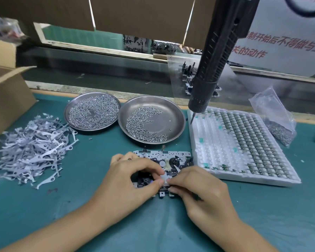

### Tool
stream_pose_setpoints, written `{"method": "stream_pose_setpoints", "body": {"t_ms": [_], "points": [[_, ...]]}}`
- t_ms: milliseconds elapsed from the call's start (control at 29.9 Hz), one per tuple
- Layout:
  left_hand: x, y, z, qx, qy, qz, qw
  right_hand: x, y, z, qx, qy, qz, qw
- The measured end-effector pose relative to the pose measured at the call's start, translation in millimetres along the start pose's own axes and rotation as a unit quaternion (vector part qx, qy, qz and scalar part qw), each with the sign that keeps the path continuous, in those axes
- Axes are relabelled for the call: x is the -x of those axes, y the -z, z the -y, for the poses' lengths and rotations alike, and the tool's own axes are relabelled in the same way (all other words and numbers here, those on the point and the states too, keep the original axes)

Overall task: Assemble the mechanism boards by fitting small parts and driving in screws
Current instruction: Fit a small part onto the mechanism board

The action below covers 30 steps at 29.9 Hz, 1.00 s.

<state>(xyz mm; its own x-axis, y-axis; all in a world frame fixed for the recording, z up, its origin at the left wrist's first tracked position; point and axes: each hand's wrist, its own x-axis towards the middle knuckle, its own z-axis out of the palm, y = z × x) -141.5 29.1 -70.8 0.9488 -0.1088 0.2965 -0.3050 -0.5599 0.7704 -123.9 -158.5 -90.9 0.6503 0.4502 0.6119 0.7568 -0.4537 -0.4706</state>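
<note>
While one mechanism board (163, 157) lies on the green mat (91, 179) directly under both hands, the work appears to be at the part-fitting stage. A small pale lever part (164, 176) sits on the board between the fingertips and does not look fully seated. No screw can be seen at the fitting point, so screw driving is judged to be outstanding for this board.

Left hand (133, 176): arched over the near-left area of the board, with thumb and forefinger curled in and pinching the lever part.

Right hand (198, 184): brought in from the right, fingers curled, with fingertips nipping the same part at its near edge. The two hands almost touch.

Supplies:
- Loose levers (31, 148) are heaped well to the left of the left hand.
- Two steel dishes of screws (142, 124) stand beyond both hands.
- A white tray of components (240, 148) lies just right of the board.
- The hanging electric screwdriver (213, 66) is untouched, up and beyond the right hand.
</note>
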Motion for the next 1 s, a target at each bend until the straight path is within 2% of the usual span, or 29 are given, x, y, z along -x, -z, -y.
{"method": "stream_pose_setpoints", "body": {"t_ms": [267,534,701,1002], "points": [[-1.8,-1.0,-0.1,0.006,0.013,0.0,1.0,2.0,-5.6,-0.5,0.04,0.017,0.0,0.999],[-3.1,0.3,1.9,0.011,0.015,0.007,1.0,-2.3,-0.5,-2.4,0.034,-0.023,0.017,0.999],[-3.0,-0.7,0.3,0.018,0.019,0.011,1.0,-0.7,-1.2,-1.2,0.071,-0.006,0.042,0.997],[-6.1,0.6,2.4,0.057,0.024,0.028,0.998,1.2,-8.3,5.2,0.128,0.002,0.009,0.992]]}}
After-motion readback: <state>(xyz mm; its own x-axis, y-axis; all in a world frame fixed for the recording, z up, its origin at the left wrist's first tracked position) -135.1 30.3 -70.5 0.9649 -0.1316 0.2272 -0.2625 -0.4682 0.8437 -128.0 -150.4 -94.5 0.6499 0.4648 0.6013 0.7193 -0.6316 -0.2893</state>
